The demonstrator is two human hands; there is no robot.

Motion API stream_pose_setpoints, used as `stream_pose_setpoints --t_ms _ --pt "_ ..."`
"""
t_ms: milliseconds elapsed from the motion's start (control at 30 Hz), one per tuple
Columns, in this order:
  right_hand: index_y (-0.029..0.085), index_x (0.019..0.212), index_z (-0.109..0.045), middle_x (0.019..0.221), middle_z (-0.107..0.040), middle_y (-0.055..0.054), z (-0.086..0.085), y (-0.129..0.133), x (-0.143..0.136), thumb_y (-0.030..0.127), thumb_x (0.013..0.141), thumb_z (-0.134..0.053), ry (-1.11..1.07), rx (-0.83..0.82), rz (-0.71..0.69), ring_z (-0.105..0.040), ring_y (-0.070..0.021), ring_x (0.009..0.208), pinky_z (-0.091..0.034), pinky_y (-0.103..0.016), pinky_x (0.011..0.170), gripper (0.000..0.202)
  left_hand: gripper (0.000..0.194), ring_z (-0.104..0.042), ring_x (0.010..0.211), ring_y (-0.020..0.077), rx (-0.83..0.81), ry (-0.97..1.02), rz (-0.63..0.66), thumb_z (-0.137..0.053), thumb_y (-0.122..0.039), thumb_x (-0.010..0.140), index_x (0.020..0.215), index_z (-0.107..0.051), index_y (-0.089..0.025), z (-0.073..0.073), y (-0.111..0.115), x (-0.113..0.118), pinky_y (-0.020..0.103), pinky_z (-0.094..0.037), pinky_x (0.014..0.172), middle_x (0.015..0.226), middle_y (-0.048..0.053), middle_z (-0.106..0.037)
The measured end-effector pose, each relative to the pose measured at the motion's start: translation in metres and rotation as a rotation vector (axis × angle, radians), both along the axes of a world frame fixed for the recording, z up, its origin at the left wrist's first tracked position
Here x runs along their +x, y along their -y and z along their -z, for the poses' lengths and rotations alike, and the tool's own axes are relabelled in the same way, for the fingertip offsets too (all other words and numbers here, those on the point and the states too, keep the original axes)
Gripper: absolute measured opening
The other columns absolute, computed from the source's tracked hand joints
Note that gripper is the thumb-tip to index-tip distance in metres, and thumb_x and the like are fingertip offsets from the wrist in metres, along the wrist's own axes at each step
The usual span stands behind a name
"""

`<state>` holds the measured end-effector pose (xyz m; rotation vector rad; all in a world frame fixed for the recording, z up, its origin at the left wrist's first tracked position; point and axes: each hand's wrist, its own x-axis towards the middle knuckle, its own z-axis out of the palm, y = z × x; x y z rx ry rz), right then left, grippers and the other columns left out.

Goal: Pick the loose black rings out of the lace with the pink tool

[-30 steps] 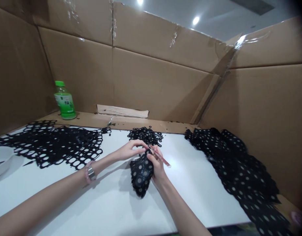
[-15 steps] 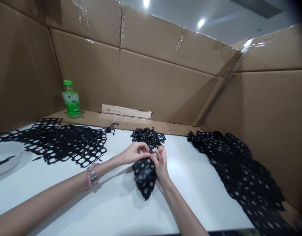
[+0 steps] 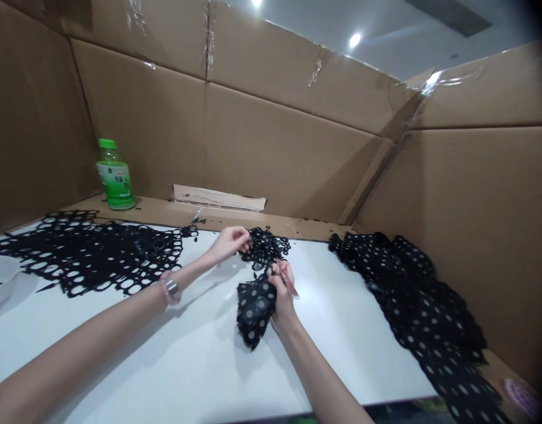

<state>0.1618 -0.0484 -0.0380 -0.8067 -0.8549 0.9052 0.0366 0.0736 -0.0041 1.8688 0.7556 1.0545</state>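
My right hand (image 3: 283,290) is closed around the upper right part of a black piece with pale dots (image 3: 254,306), which hangs over the white table. A thin reddish, pointed object (image 3: 289,281) sticks out from its fingers. Just beyond lies a pile of small black rings (image 3: 266,244). At the left edge of that pile is my left hand (image 3: 233,242), its thumb and fingertips pinched together. Something small and dark seems to be at the fingertips, too blurred to name.
Black netting (image 3: 116,253) spreads over the left of the table, near a white bowl (image 3: 6,272). Behind it stands a green bottle (image 3: 117,184). Dotted black sheets (image 3: 423,306) lie along the right edge. Cardboard walls (image 3: 288,141) enclose the table (image 3: 341,341).
My left hand has moved away from the dotted piece, up and left to the ring pile. My right hand still holds the piece. The whole view has shifted slightly.
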Motion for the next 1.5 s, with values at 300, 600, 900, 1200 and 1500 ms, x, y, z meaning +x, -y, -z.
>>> stream_pose_setpoints --t_ms 300,600,900,1200,1500 --pt "0.023 0.073 -0.028 0.068 -0.028 0.005 -0.007 0.004 -0.002 0.014 0.06 -0.05 -0.065 0.025 -0.127 -0.034 -0.0106 0.059 -0.03 -0.021 0.054 0.027 0.03 -0.063 0.086 0.021 0.095 -0.048 0.084 -0.057 -0.032 0.072 0.092 -0.065 -0.012 0.001 -0.014 0.025 0.033 -0.048 0.079 0.093 0.009 -0.069" --pt "0.023 0.075 -0.03 0.063 -0.032 0.007 -0.008 0.006 0.0 0.017 0.062 -0.056 -0.095 0.055 -0.17 -0.035 -0.0095 0.056 -0.033 -0.022 0.057 0.03 0.027 -0.054 0.094 0.0175 0.153 -0.227 0.415 -0.045 -0.035 0.085 0.098 -0.059 -0.016 0.01 0.044 -0.011 0.027 -0.04 0.086 0.099 0.005 -0.062" --pt "0.024 0.077 -0.028 0.067 -0.048 0.006 -0.011 0.004 0.001 0.03 0.061 -0.07 0.133 -0.108 -0.161 -0.045 -0.0113 0.06 -0.037 -0.024 0.061 0.045 0.026 -0.053 0.086 0.0162 0.173 -0.109 0.418 -0.063 -0.034 0.074 0.089 -0.054 -0.015 -0.001 0.038 -0.021 0.028 -0.042 0.081 0.089 0.004 -0.057" --pt "0.024 0.076 -0.028 0.071 -0.049 0.006 -0.008 0.003 0.003 0.03 0.065 -0.067 0.19 -0.047 -0.092 -0.047 -0.0122 0.064 -0.038 -0.026 0.066 0.041 0.019 -0.057 0.077 0.0152 0.396 -0.135 0.222 -0.055 -0.031 0.08 0.082 -0.062 -0.014 0.001 0.05 -0.016 0.026 -0.044 0.074 0.082 0.006 -0.064" --pt "0.024 0.073 -0.026 0.063 -0.034 0.007 -0.008 0.002 0.001 0.018 0.063 -0.056 0.073 0.028 -0.022 -0.033 -0.0099 0.055 -0.031 -0.023 0.056 0.032 0.034 -0.053 0.053 0.0118 0.155 -0.095 -0.097 -0.039 -0.034 0.083 0.064 -0.058 -0.013 0.005 0.027 -0.006 0.021 -0.042 0.051 0.058 0.003 -0.06"
